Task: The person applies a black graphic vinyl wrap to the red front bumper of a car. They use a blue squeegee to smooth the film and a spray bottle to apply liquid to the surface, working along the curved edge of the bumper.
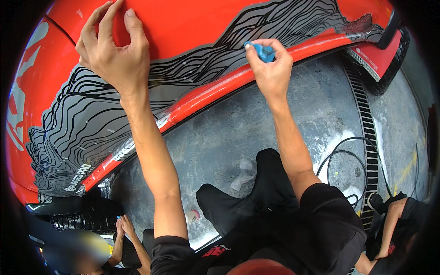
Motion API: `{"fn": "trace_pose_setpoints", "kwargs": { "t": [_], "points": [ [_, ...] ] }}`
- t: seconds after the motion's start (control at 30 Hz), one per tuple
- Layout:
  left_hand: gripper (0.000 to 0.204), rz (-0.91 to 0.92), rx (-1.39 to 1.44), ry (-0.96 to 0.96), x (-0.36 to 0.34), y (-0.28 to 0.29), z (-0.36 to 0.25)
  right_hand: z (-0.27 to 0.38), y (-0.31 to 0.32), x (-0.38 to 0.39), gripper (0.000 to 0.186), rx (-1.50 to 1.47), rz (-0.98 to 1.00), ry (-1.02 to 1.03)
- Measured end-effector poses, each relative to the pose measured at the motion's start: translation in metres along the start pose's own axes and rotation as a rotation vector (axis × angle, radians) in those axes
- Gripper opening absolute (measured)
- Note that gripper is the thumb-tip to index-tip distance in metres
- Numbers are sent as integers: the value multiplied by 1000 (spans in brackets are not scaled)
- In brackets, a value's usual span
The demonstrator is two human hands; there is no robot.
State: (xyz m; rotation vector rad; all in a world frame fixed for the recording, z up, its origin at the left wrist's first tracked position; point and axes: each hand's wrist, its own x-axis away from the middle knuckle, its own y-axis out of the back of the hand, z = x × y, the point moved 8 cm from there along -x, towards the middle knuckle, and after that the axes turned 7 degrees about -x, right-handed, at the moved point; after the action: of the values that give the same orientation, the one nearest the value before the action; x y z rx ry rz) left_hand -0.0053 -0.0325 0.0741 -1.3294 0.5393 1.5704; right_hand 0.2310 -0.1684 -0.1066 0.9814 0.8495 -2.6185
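Observation:
My right hand (272,68) pinches a soft blue lump that looks like detailing clay (266,53) against the lower side of a red car. The clay is at the lower edge of a grey decal (105,114) with wavy black lines, just above the red sill (215,87). My left hand (114,52) is raised over the red door panel (192,27), fingers apart and holding nothing. Whether its fingertips touch the paint, I cannot tell.
At lower left, a person crouches by a wheel (85,220), hands (123,225) together around something small and blue. Another person (394,224) is at lower right. A black hose (337,151) lies on the wet grey floor (215,137), beside a drain grate (364,114).

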Motion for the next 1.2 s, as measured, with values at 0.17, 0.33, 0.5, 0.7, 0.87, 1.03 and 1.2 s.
{"fn": "trace_pose_setpoints", "kwargs": {
  "t": [0.17,0.33,0.5,0.7,0.87,1.03,1.2],
  "points": [
    [24,-14,39,21,2,0,0,0,0,2,15,-42,-20,15],
    [24,-16,23,13,1,0,1,0,-1,3,14,20,16,31],
    [23,-28,13,11,1,0,-1,-2,4,-1,13,-19,-18,45],
    [24,-7,-19,0,0,3,-5,1,1,-3,13,-16,37,36],
    [25,51,-154,4,-6,14,-29,-1,-2,1,14,15,93,45],
    [25,21,-125,11,-5,11,-22,2,1,-3,14,50,45,97],
    [26,-11,-60,44,-3,11,-22,0,-1,-3,14,29,61,56]
  ]
}}
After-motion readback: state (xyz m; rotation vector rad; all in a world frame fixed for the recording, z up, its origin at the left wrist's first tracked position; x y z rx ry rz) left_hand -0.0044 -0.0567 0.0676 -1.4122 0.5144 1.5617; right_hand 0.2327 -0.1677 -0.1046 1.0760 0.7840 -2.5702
